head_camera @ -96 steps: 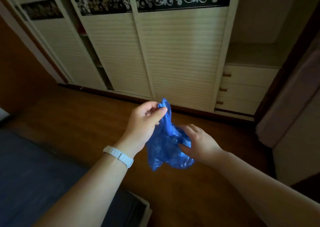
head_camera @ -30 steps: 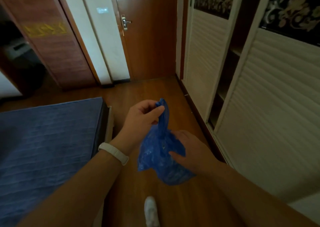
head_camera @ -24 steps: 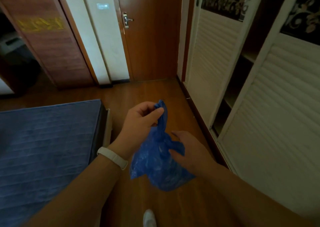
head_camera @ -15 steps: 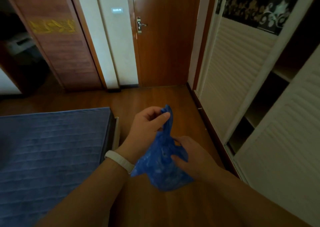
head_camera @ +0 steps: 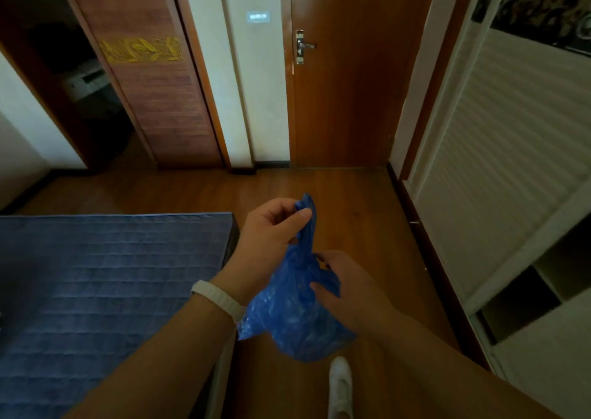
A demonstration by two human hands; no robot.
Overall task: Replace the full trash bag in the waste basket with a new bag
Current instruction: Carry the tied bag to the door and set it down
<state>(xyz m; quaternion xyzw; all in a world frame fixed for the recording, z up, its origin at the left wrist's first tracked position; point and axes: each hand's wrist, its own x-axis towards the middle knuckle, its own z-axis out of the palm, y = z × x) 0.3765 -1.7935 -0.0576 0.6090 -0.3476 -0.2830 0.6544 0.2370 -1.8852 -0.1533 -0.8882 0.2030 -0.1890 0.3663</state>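
Both hands gripped the blue trash bag point(head_camera: 294, 316) above the wooden floor point(head_camera: 361, 214), the left hand point(head_camera: 270, 242) pinching its top in a narrow grip, the right hand point(head_camera: 350, 290) clutching its side below.

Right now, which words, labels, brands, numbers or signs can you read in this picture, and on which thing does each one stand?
No text can be read.
Small plate on the white wall: pale marks, too blurred to read.
Gold band on the sliding door: a leaf pattern, no letters.
Blue bag in the hands: no print visible.
White wristband: no marking visible.
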